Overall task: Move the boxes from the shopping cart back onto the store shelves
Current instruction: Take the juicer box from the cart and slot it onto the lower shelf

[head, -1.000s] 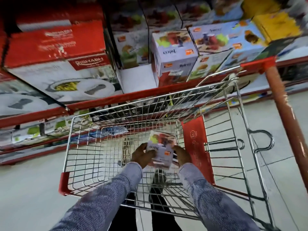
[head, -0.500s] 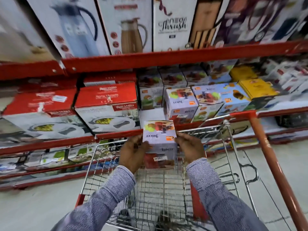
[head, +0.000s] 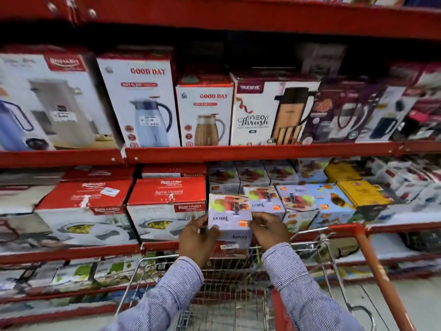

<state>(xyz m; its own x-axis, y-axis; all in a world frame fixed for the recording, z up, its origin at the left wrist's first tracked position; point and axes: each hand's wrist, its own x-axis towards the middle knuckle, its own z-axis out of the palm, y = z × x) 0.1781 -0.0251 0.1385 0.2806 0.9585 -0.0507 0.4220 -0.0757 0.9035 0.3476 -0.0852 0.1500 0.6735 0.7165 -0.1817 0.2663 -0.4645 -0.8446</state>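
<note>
1. Your left hand and right hand grasp the juicer box from either side, fingers closed on it.
2. You hold the box above the shopping cart, at the shelf edge, beside a matching juicer box.

Red metal shelving stocked with boxed kitchenware; grey floor.

light: bright, even overhead | shadow: dark under top shelf | blur: edges smeared | distortion: wide-angle bowing
</note>
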